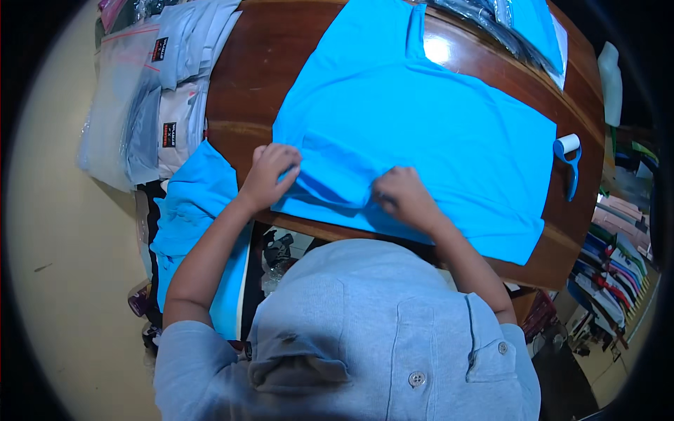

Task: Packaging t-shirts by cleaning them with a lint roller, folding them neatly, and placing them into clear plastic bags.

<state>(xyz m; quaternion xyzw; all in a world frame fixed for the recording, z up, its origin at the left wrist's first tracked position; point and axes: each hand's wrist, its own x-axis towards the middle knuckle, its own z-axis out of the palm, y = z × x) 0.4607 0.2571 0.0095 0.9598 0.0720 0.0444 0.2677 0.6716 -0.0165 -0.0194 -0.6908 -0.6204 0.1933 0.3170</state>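
A person in a light grey buttoned shirt (365,302) works both hands over a bright blue garment (449,133) spread wide across a polished brown wooden surface (242,77). The left hand (274,172), fingers bent and thumb apart, rests at the garment's left edge; whether it pinches cloth cannot be told. The right hand (404,196), curled and blurred, touches the right end of a raised fold near the lower hem, its grip also unclear.

At upper left, clear plastic bags (116,105), one with red lines along it, lie piled; pale folded garments (188,38) with dark labels sit among them, apparently bagged. At upper right, crinkled clear plastic (472,28) lies against folded blue cloth (530,24); whether the cloth is inside cannot be told.

A blue-handled roller (570,165) with a white head lies just beside the garment's right edge. A second blue cloth (203,186) hangs bunched at the surface's left corner, partly covered by the left forearm, while the right hand hides part of the fold. Farther right, well apart from the surface, stands a row of multicoloured items (614,270), too small to identify.
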